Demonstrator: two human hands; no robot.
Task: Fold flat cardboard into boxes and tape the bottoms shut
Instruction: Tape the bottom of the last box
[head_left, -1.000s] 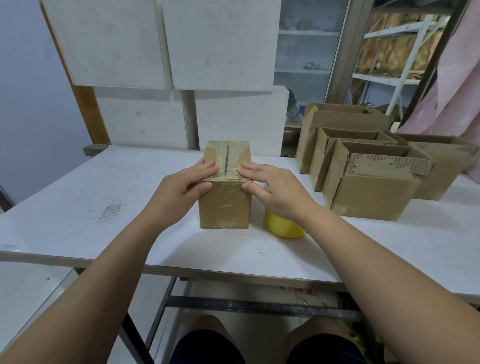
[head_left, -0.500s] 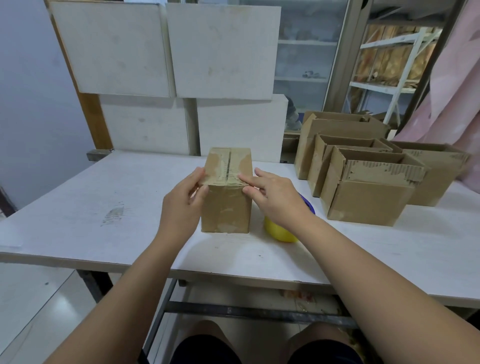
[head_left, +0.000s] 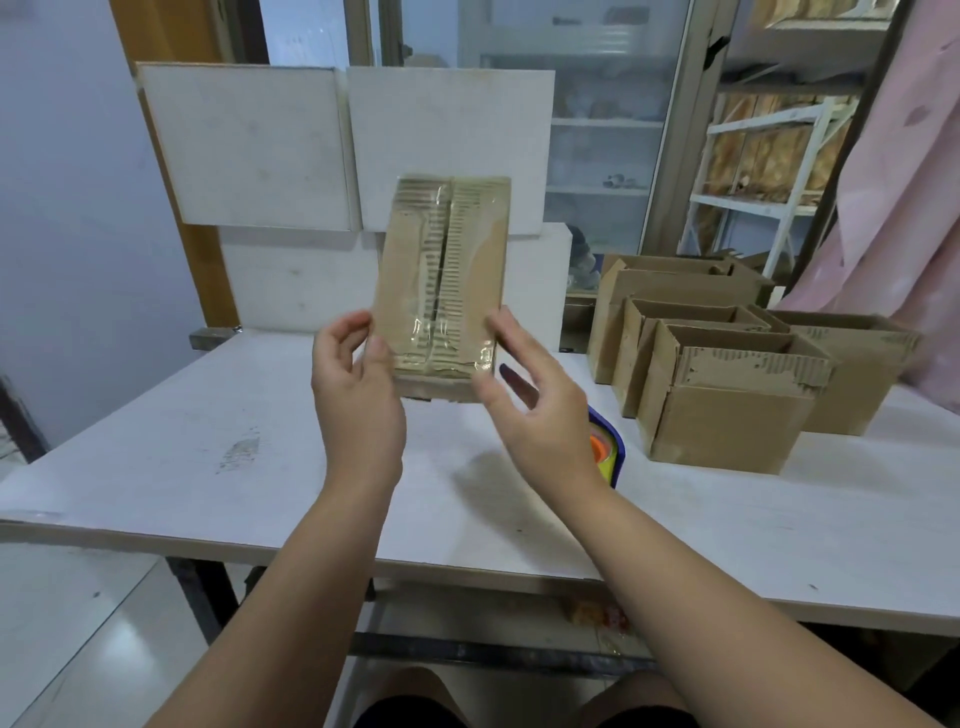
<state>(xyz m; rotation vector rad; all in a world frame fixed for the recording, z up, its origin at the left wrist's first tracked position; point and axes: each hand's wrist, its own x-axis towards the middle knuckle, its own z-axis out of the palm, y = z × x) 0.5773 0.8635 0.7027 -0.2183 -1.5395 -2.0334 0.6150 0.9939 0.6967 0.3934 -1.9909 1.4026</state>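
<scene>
A small cardboard box (head_left: 447, 270) is lifted above the white table (head_left: 208, 447), tilted so its taped bottom faces me. Clear tape runs along the centre seam and across the torn flaps. My left hand (head_left: 358, 400) grips the box's lower left corner, thumb on the taped face. My right hand (head_left: 535, 415) holds the lower right corner, with fingers along the right edge and thumb under the bottom. A yellow and orange tape roll in a blue holder (head_left: 607, 451) lies on the table, partly hidden behind my right wrist.
Several open cardboard boxes (head_left: 727, 395) stand in a cluster at the table's right side. White panels (head_left: 249, 145) lean against the wall behind the table. Shelving stands further back on the right. My knees show under the table's front edge.
The box stood on the table with both hands pressing the tape on its top. Now both hands have lifted it and tipped its taped face toward me.
</scene>
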